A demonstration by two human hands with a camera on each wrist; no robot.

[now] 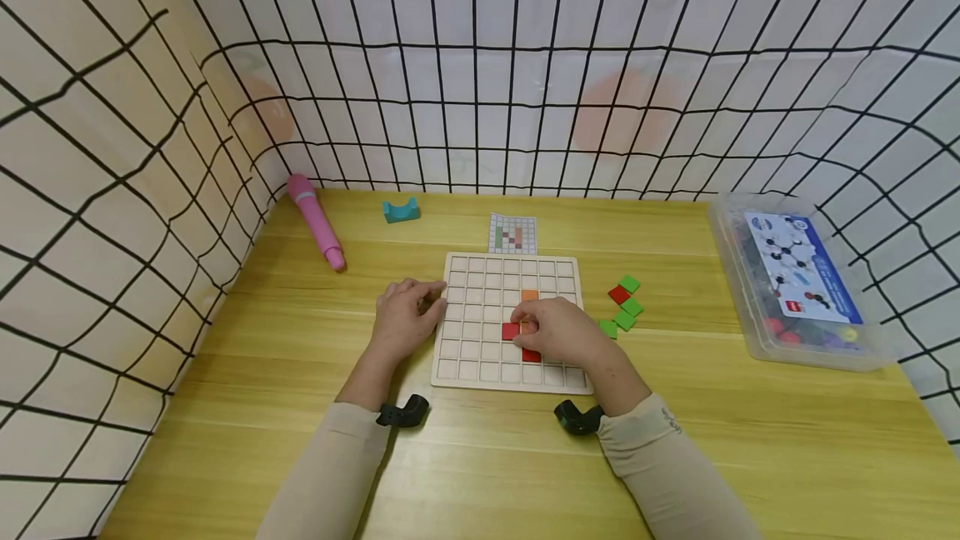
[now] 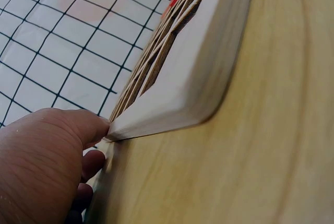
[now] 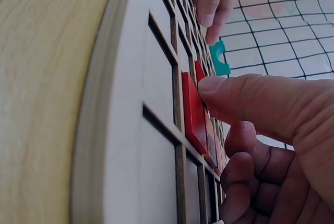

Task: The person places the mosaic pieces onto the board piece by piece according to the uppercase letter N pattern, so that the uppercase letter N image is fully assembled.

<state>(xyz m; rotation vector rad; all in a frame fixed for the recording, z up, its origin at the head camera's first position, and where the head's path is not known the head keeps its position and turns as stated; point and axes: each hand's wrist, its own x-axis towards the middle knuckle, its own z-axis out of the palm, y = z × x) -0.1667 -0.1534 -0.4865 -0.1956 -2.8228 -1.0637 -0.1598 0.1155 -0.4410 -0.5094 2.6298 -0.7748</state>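
Note:
A white wooden grid board [image 1: 470, 350] lies in front of me. My left hand [image 1: 405, 319] rests at its left edge, with fingers loosely bent and the thumb touching the rim [image 2: 172, 112]. Over the board, my right hand [image 1: 558, 332] pinches a red square tile [image 1: 510, 331] at a middle cell. In the right wrist view, the thumb meets the edge of this red tile; the index fingertip is hidden. Another red tile [image 1: 531, 356] sits in a nearer cell, and an orange tile [image 1: 529, 296] lies farther up. More orange shows partly beneath the right hand.
Right of the board lie several green tiles [image 1: 632, 307] and a red one [image 1: 618, 295]. A printed pattern card [image 1: 513, 234] lies behind it. Farther off are a pink marker-like stick [image 1: 318, 223], a teal arched block [image 1: 401, 210] and a clear plastic box [image 1: 738, 290]. Black netting [image 1: 472, 48] surrounds the table.

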